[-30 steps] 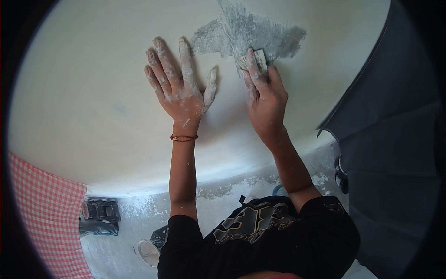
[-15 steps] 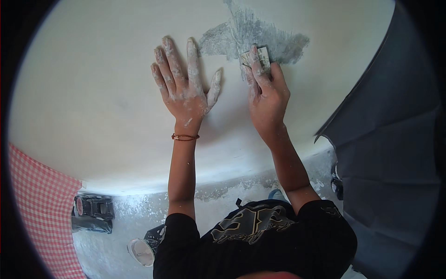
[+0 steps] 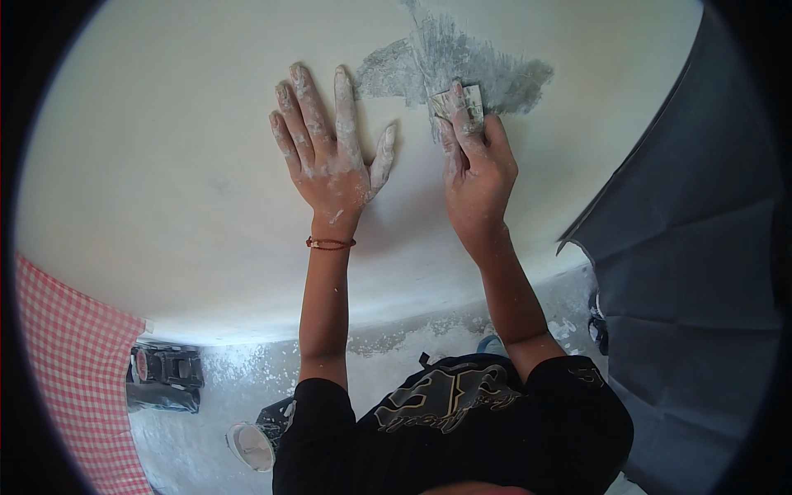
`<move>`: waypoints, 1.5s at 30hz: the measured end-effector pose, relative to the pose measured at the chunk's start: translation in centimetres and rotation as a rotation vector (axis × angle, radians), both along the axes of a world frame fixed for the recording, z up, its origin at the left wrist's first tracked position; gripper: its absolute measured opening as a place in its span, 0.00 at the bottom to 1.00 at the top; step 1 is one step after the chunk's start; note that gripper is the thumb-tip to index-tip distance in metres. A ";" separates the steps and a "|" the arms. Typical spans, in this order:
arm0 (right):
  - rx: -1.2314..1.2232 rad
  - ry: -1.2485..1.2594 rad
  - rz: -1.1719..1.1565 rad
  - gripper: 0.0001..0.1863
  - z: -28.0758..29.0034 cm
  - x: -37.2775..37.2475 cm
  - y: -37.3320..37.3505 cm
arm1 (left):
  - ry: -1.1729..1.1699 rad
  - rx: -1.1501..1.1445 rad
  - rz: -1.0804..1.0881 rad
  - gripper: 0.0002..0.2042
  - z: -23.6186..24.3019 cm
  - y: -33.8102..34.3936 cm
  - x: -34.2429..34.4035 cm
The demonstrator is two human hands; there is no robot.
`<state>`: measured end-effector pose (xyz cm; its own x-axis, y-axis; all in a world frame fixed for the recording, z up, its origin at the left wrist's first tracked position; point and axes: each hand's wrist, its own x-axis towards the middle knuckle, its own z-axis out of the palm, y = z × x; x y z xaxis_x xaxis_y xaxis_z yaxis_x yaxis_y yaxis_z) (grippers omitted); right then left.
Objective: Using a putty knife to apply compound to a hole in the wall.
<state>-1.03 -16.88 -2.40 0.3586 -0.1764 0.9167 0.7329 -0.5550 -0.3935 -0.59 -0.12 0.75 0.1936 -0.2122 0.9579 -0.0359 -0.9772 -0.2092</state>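
Note:
A pale wall fills the upper view, with a rough grey patch of filler near the top. My left hand, spotted with white paste and with a red cord bracelet at the wrist, lies flat on the wall just left of the patch, fingers spread. My right hand grips a small flat rectangular scraper against the lower part of the patch, with two fingers stretched along its face and paste on their skin.
A pink checked cloth hangs at lower left and a dark grey sheet at right. Below the wall, on the white-spattered floor, sit a black object and a bucket of pale material.
Both hands appear shifted slightly rightward in the picture, along with the patch. My right hand's scraper sits a little further right on the grey area; both hands keep their shape.

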 end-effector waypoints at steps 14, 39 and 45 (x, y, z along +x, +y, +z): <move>0.026 0.018 0.012 0.29 1.3 0.5 -0.2 | -0.025 -0.025 -0.003 0.34 0.1 0.2 0.4; -0.051 0.083 -0.038 0.27 -1.3 -0.6 -1.1 | -0.003 -0.035 -0.011 0.35 0.1 0.3 0.2; -0.152 0.138 -0.097 0.27 0.2 -0.9 -1.7 | 0.001 -0.051 0.002 0.35 0.1 0.2 0.3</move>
<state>-1.92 -18.54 -2.25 0.4708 -0.0803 0.8786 0.6178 -0.6809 -0.3933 -0.33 0.11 0.85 0.1947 -0.1625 0.9673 -0.0346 -0.9867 -0.1588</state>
